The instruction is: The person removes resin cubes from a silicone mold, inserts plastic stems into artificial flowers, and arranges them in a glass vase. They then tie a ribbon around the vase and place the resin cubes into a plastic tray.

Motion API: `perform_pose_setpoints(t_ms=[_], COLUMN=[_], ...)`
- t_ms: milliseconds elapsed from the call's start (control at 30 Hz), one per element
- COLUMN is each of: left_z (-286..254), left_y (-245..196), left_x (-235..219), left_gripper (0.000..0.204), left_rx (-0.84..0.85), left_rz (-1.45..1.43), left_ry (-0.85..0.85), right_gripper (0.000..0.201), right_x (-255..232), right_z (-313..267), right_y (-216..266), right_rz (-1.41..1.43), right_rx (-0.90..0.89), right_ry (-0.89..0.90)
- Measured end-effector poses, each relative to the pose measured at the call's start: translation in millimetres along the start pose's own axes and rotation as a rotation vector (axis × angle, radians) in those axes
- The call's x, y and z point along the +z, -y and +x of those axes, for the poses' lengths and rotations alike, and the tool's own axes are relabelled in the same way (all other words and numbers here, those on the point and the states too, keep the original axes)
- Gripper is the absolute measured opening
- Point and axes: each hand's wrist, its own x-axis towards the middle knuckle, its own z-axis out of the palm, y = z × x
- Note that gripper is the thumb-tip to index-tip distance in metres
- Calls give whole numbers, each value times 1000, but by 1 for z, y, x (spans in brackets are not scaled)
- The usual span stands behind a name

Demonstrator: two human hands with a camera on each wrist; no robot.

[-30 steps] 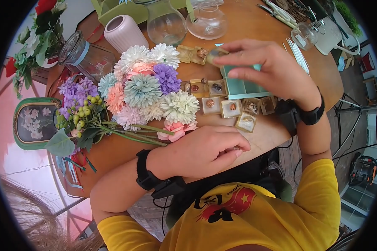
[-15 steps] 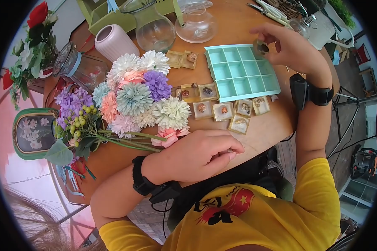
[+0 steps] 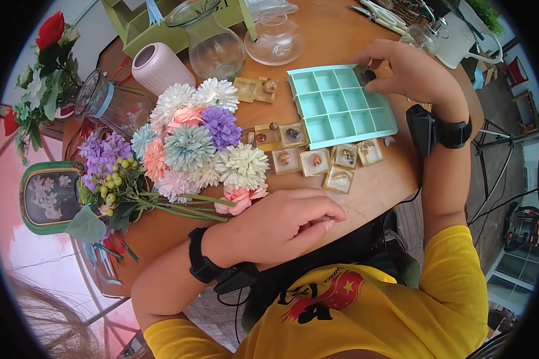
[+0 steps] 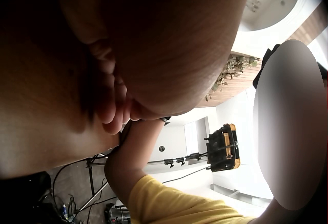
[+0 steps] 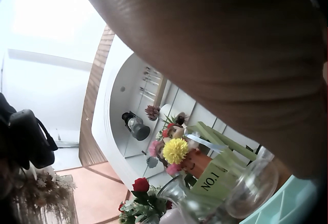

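Observation:
In the head view my right hand (image 3: 416, 75) pinches a small dark translucent block (image 3: 368, 75) over the back right corner compartment of a mint-green divided tray (image 3: 365, 143). Whether the block touches the tray cannot be told. My left hand (image 3: 278, 224) rests at the table's front edge, fingers loosely curled, nothing visible in it. Between that hand and the tray lie several clear-yellow square blocks with small shells or stones inside, one (image 3: 338, 180) nearest the left fingers. The wrist views show mostly the left hand (image 4: 169, 45) and right hand (image 5: 220, 55).
A bunch of artificial flowers (image 3: 189, 146) lies left of the blocks. Behind it stand a pink vase (image 3: 162, 69), glass vases (image 3: 217, 54) and a green wooden box (image 3: 156, 39). Two joined blocks (image 3: 245, 90) lie left of the tray. Scissors (image 3: 380, 19) and a glass bottle (image 3: 424, 37) are at the back right.
My right hand carried the block rightward from beside the back blocks, uncovering the tray, then brought it to the tray's back right corner. My left hand stayed nearly still. The head view shifted slightly.

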Motion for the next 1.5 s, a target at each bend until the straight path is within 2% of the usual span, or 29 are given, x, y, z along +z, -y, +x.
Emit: perform_pose_setpoints(t_ms=[133,200,300,400,500,600,700,733,833,1033,1133,1300,1433,1500], left_z=[0,0,-1,-1,-1,-1,-2,-2,-2,-3,-3,-3,-4,-4], left_y=[8,1,1,2,1,0,0,0,-1,1,8,1,0,6], left_x=[5,1,0,1,0,0,0,0,0,1,4,0,-1,2], left_gripper=[19,19,19,19,19,19,19,19,18,17,17,17,17,17], left_rx=[78,21,13,21,10,7,5,3,6,30,106,48,34,86], left_rz=[12,9,0,0,7,13,13,12,18,-2,23,14,15,7], left_ry=[-49,-10,-9,-14,-6,-3,-2,-2,-1,-11,-52,-7,3,-39], right_gripper=[29,22,18,16,20,27,32,36,41,48,49,45,38,33], right_x=[-4,-3,-2,2,0,15,39,38,58,62,68,68,48,27], right_z=[1,5,6,6,7,12,12,8,15,26,29,35,31,22], right_y=[4,-5,-2,4,23,27,46,56,53,61,61,60,57,52], right_rz=[32,93,117,183,152,92,75,196,100,-2,-53,22,32,131], right_rx=[97,131,113,63,36,-353,-542,-397,-500,-475,-471,-476,-461,-394], right_ry=[10,19,-10,-139,-65,-18,-59,81,28,115,98,89,-81,-31])
